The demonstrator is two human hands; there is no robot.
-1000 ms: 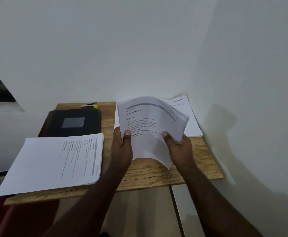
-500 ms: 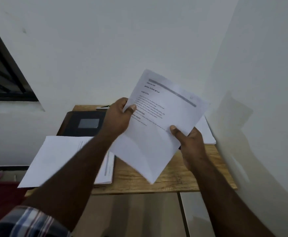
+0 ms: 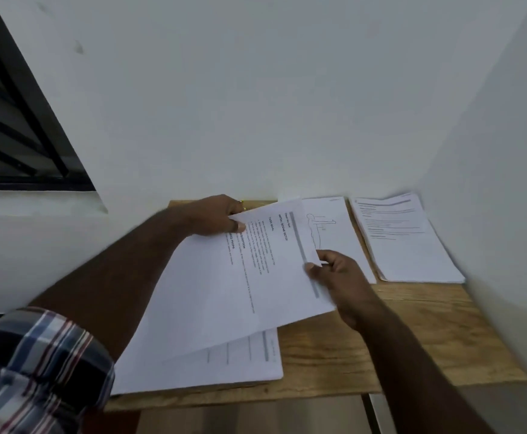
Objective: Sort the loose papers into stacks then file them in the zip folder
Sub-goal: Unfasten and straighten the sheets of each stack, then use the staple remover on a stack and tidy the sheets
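The zip folder cannot be seen; the place at the far left of the table [image 3: 412,339] is covered by the left forearm and by a printed sheet [image 3: 240,292] held above it. Most of the stack [image 3: 224,364] lying at the near left of the table is hidden under that sheet, and only its near and right margins are shown. A small yellowish object at the wall, just behind the left hand [image 3: 215,214], is too hidden to be identified. The small print on all the papers is too blurred to be read, though larger headings are seen on the held sheet. The table's near edge is partly cut off by a plaid sleeve [image 3: 36,371].

The held sheet is pinched at its far left edge between the left thumb and the curled fingers [image 3: 238,227], the remaining fingers being hidden beneath the paper. Its right edge, by a grey bar, is pinched by the right hand [image 3: 340,277], with the thumb on top and the other fingers under the sheet. The sheet is held tilted over the left stack, apart from it. A page with a line drawing of a figure [image 3: 334,233] lies flat just beyond the right hand, and another stack [image 3: 409,242] lies in the far right corner against the wall.
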